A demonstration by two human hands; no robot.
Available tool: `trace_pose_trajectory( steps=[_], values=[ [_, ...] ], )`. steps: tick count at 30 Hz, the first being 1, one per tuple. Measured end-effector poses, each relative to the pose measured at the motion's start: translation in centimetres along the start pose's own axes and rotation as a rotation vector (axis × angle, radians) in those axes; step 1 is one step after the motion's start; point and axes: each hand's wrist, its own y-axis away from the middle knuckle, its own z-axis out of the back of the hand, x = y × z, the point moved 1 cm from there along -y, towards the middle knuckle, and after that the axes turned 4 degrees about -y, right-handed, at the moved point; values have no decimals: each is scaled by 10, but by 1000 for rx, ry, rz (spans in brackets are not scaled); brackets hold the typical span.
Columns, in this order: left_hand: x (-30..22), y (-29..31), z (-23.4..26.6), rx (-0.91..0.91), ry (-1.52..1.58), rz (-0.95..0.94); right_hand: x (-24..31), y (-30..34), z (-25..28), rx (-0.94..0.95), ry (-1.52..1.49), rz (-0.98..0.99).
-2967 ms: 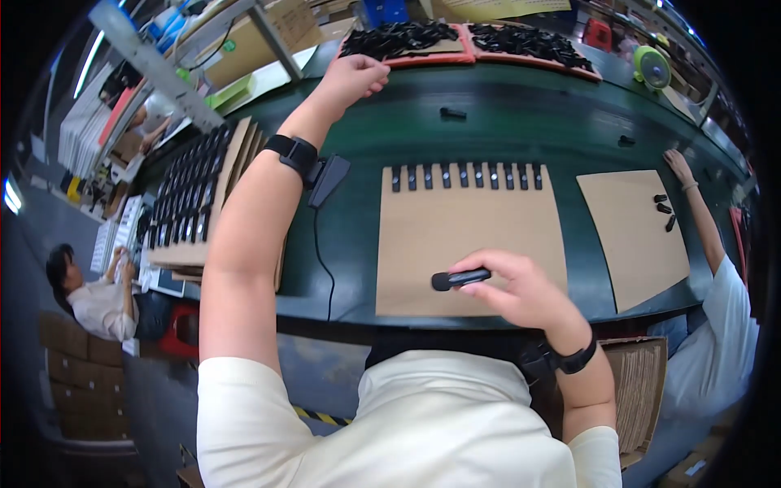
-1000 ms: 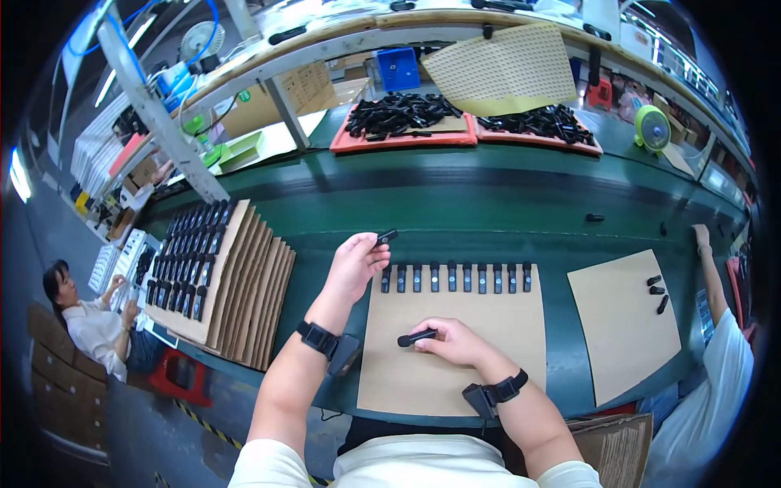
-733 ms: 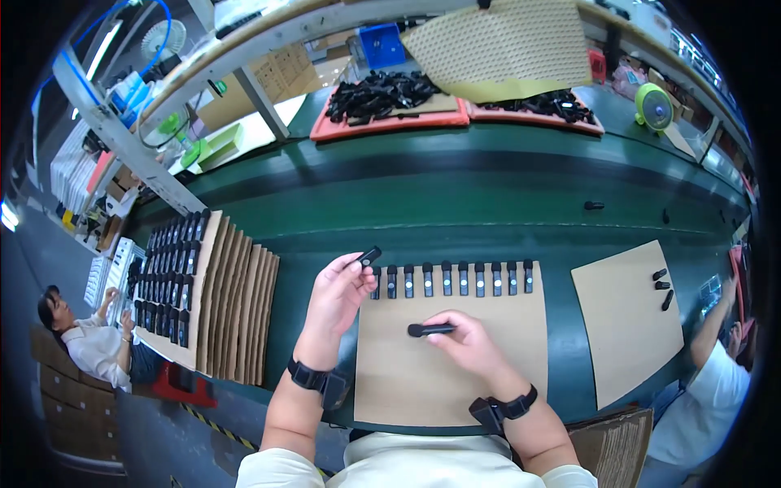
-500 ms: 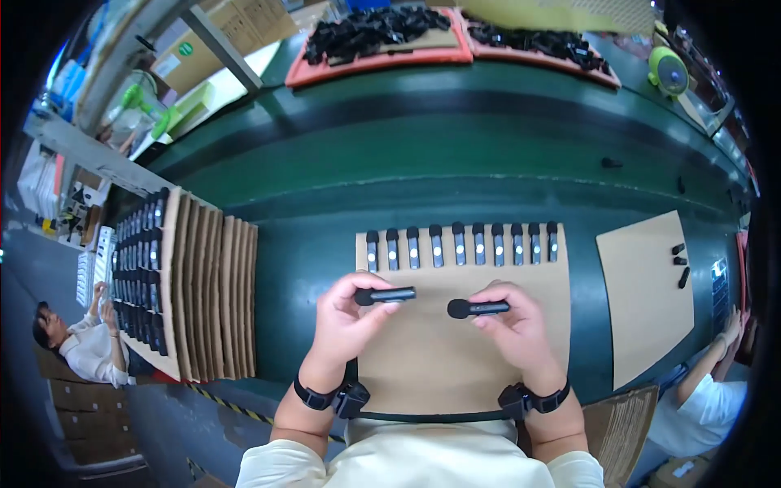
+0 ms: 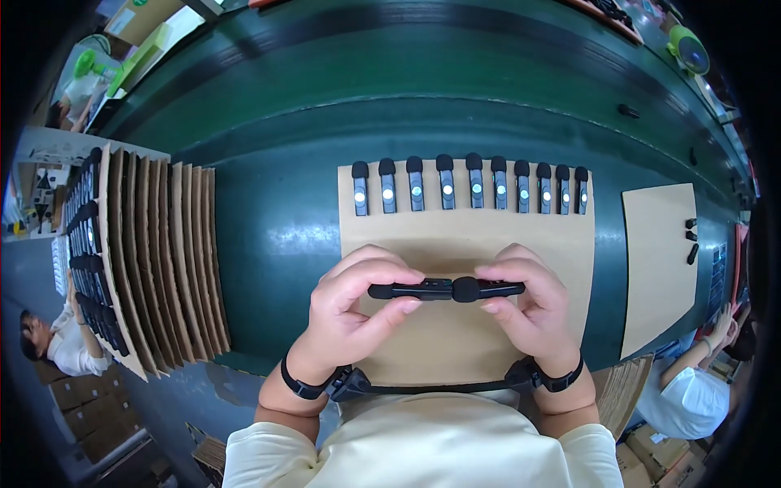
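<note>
My left hand [image 5: 354,305] pinches a small black clip-on microphone [image 5: 433,289] with a foam tip, held level between thumb and fingers. A similar microphone [image 5: 466,289] is gripped in my right hand [image 5: 533,305], its foam tip against or very near the plain end of the left one. Both hands hover over a brown cardboard sheet [image 5: 472,350]. Along the sheet's far edge lies a row of several like microphones [image 5: 447,183], foam tips pointing away from me, each with a small pale round spot.
Upright cardboard sheets [image 5: 167,260] stand packed at the left, the outermost bearing microphones. Another cardboard sheet [image 5: 661,268] with a few small black pieces lies right on the green table [image 5: 277,236]. A green fan [image 5: 690,50] stands far right. People sit at both sides.
My hands have come together, bringing the two microphones end to end. The view has shifted, so the row of microphones appears larger and farther up.
</note>
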Motion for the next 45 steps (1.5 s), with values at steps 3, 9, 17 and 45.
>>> trace_pose_trajectory(
  steps=[3, 9, 17, 45],
  values=[
    [-4, 0, -1, -17, -26, 42, -1, -1, 1, -16, 45, 36],
    [1, 5, -4, 10, 34, 54, -2, -1, 5, 18, 92, 107],
    [-2, 3, -2, 18, -11, 41, 0, -4, 5, -9, 58, 76],
    [0, 0, 0, 34, -69, -22, -2, -1, 5, -6, 116, 111]
  ],
)
